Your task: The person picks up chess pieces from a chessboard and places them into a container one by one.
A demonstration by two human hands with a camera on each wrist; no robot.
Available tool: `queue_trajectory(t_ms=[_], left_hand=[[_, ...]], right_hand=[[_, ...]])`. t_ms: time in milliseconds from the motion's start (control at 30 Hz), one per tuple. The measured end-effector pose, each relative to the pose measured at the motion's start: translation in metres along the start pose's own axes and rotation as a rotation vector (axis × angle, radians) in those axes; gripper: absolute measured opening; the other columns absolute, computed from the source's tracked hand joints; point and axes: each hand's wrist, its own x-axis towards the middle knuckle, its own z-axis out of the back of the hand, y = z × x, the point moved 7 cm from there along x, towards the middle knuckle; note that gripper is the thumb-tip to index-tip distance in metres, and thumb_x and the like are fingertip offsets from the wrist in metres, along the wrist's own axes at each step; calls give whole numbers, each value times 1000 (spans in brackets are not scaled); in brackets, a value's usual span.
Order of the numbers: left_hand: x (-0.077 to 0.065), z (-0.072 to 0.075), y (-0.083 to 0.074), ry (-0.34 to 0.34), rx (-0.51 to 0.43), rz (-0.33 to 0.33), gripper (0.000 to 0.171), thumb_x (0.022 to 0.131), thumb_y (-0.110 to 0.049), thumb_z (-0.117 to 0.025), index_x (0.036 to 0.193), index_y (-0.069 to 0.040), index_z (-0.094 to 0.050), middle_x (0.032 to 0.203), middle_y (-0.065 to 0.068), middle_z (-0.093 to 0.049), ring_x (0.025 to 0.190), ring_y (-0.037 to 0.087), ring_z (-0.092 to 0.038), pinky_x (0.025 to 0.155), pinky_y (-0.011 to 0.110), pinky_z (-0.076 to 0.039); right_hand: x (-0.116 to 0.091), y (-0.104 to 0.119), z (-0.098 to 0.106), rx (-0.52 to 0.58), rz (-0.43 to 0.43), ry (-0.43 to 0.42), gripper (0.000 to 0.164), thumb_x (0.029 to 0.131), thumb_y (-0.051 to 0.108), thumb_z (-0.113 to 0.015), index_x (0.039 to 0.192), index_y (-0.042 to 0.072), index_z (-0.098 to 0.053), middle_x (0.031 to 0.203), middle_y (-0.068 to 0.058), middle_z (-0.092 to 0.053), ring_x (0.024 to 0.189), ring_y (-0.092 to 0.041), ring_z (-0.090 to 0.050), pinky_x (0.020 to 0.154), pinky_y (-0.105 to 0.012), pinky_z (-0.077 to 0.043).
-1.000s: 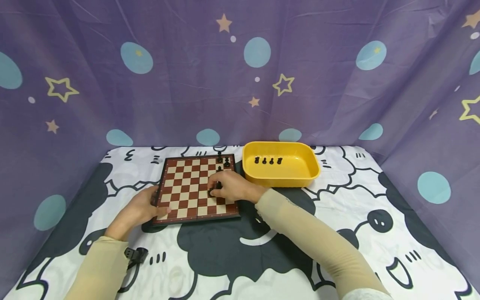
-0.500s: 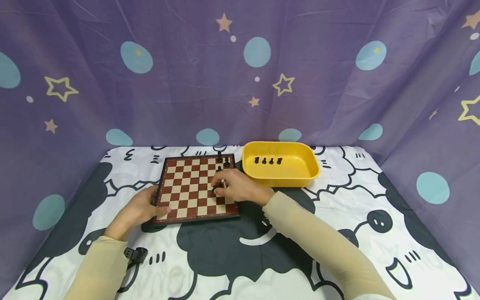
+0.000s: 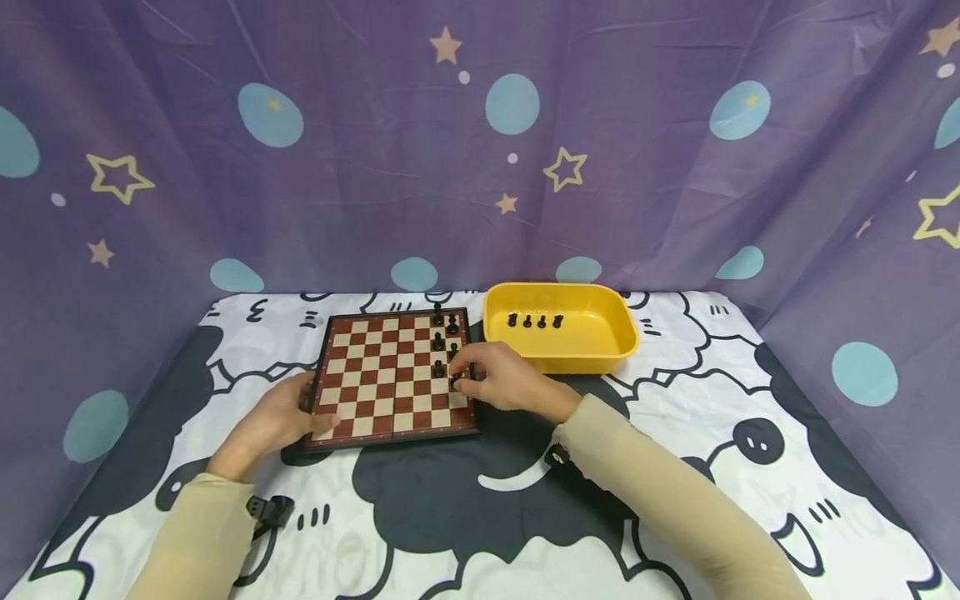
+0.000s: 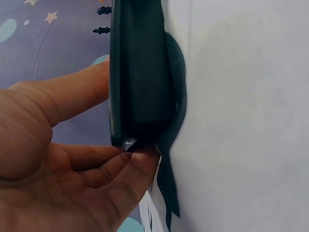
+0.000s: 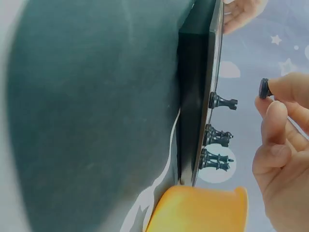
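Observation:
A brown-and-cream chessboard [image 3: 367,375] with a dark frame lies left of centre in the head view. My left hand [image 3: 281,412] grips its left side, thumb over the top and fingers at the edge, as the left wrist view shows. Over the board's right part, my right hand [image 3: 498,375] pinches a small black chess piece [image 5: 264,89] between thumb and fingers; its round base shows above the board surface, while its top is hidden. Several black pieces stand in two columns at the board's right side, among them a pawn [image 3: 438,369] and a rook [image 5: 223,102].
A yellow tub [image 3: 577,365] stands at the back, just right of the board, with several small black chess pieces [image 3: 542,322] inside. A cartoon-print cloth [image 3: 525,517] covers the table. Behind it hangs a purple curtain [image 3: 337,167].
My right hand has moved right across the board with the black chess piece. Pieces it had covered now show, including a pawn. My left hand and the board have stayed in place.

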Motion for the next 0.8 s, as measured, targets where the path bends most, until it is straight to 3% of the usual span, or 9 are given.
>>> queue_trajectory(t_ms=[567, 800], left_hand=[[-3, 1, 1, -3, -2, -2, 89, 80, -27, -79, 141, 12, -28, 109, 25, -58, 93, 32, -58, 79, 49, -45], [0, 1, 1, -12, -4, -13, 88, 78, -26, -80, 140, 12, -30, 107, 24, -58, 93, 32, -57, 79, 49, -45]], right_hand=[[-39, -13, 31, -37, -35, -106, 18, 87, 16, -70, 105, 13, -69, 84, 8, -61, 58, -7, -47, 54, -25, -43], [-52, -23, 52, -20, -44, -163, 18, 85, 12, -72, 102, 7, -70, 86, 6, -64, 59, -11, -49, 54, -26, -43]])
